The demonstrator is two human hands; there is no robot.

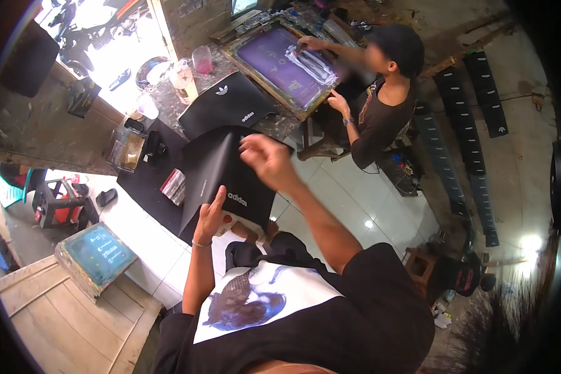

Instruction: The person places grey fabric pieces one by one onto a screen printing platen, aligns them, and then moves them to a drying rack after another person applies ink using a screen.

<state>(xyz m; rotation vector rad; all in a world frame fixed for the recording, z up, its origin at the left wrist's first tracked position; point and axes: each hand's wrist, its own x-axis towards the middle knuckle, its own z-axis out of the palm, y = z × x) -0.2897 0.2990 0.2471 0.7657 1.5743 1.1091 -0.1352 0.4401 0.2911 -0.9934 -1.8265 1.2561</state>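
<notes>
A black sheet (252, 187) with white printing hangs bent in front of me, folded along a ridge on its left part. My left hand (210, 219) grips its near edge, one finger extended up along the surface. Over the sheet's far right part is my right hand (267, 161), fingers curled in and slightly blurred; whatever they may pinch is too unclear to name. Just beyond lies another black printed sheet (221, 103) on the paint-stained table (227, 59).
A co-worker (386, 106) at the far right handles a framed purple printing screen (262, 53). Cups, including a pink one (202, 60), stand on the table's left. A silver-and-red packet (173, 187) rests on a dark surface. A blue screen frame (100, 255) lies at lower left. Printed strips (461, 124) hang at right.
</notes>
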